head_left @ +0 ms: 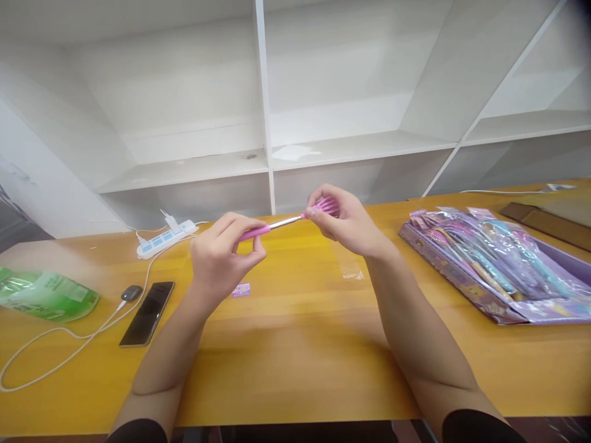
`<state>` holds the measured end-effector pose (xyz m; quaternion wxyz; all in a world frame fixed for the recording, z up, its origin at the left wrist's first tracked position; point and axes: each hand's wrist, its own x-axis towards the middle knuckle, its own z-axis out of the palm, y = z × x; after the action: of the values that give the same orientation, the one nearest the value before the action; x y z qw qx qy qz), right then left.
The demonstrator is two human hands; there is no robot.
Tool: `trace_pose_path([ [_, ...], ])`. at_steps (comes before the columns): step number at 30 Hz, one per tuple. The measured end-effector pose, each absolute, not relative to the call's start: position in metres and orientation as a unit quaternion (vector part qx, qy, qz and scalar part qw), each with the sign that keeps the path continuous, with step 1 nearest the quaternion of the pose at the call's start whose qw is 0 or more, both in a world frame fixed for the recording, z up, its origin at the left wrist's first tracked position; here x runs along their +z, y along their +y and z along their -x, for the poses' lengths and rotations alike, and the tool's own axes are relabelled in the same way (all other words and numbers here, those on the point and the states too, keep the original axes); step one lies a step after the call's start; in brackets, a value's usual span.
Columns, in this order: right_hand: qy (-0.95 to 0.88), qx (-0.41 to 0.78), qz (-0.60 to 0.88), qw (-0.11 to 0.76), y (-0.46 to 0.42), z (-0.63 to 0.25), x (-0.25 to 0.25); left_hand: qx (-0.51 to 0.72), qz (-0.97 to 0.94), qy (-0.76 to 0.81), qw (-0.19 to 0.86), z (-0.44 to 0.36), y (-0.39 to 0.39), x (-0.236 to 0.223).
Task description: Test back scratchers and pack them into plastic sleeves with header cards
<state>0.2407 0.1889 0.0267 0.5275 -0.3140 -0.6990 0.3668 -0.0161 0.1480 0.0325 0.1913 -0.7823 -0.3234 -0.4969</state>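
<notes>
Above the wooden table [295, 344] I hold a pink pen [277, 225] level between both hands. My left hand [221, 255] is pinched on its pink barrel end. My right hand [344, 218] is closed round the other pink part, with a thin silvery shaft showing between the two hands. A small purple-and-white sticker or tag [241, 290] lies on the table just below my left hand. A clear scrap of wrapper [351, 274] lies under my right wrist.
A purple box [462, 280] of wrapped stationery packs stands at the right. At the left lie a black phone [148, 312], a white power strip [166, 239] with cable, and a green pouch [46, 295]. White shelves [263, 111] rise behind the table.
</notes>
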Motion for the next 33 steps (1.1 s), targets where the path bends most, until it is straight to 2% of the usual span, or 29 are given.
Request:
trace_pose_path([
  [13,-0.693,0.373,0.328,0.522,0.189,-0.237,0.024,-0.495,0.783,-0.331,0.179,0.018,0.149,0.032],
  [18,-0.724,0.392,0.313,0.474,0.174,-0.245,0.035,-0.475,0.812,-0.317,0.119,0.035,0.156,0.042],
  [21,-0.752,0.375,0.307,0.447,0.16,-0.255,0.043,-0.469,0.815,-0.319,0.119,0.048,0.159,0.049],
  [28,-0.776,0.23,0.296,0.507,0.16,-0.266,0.048,-0.426,0.827,-0.333,0.154,0.059,0.149,0.056],
  [33,-0.761,0.294,0.277,0.508,0.171,-0.249,0.038,-0.358,0.859,-0.312,0.194,0.058,0.15,0.051],
])
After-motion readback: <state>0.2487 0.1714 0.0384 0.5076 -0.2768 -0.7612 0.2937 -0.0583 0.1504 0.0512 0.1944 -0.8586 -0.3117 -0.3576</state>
